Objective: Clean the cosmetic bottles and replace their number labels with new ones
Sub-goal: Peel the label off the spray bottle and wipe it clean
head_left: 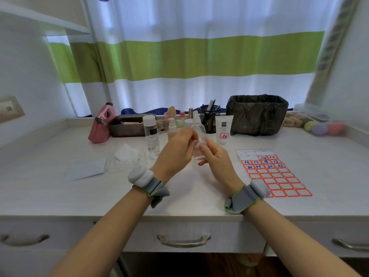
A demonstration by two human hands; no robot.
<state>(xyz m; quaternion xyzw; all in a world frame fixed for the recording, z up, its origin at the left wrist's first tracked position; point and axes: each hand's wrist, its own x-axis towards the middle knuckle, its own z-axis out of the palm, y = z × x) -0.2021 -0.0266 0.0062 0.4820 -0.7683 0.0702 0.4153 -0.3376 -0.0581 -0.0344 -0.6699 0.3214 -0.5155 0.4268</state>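
Note:
A clear spray bottle point(200, 134) is held upright above the white desk point(60, 148), between both hands. My right hand point(214, 154) grips its lower part from the right. My left hand point(177, 148) has its fingers curled against the bottle's left side; what they pinch is hidden. A red label sheet point(273, 172) with blue handwritten numbers lies on the desk to the right. Behind stands a white tube point(223, 128) bearing a label "10". A tall clear bottle point(151, 134) with a white cap stands to the left, a small white pump bottle point(172, 126) beside it.
White cotton pads point(127, 154) and a white sheet point(85, 168) lie at left. At the back stand a pink pouch point(100, 124), a dark tray point(127, 124), a mesh pen cup point(209, 118), a black-lined bin point(257, 114) and coloured sponges point(319, 126).

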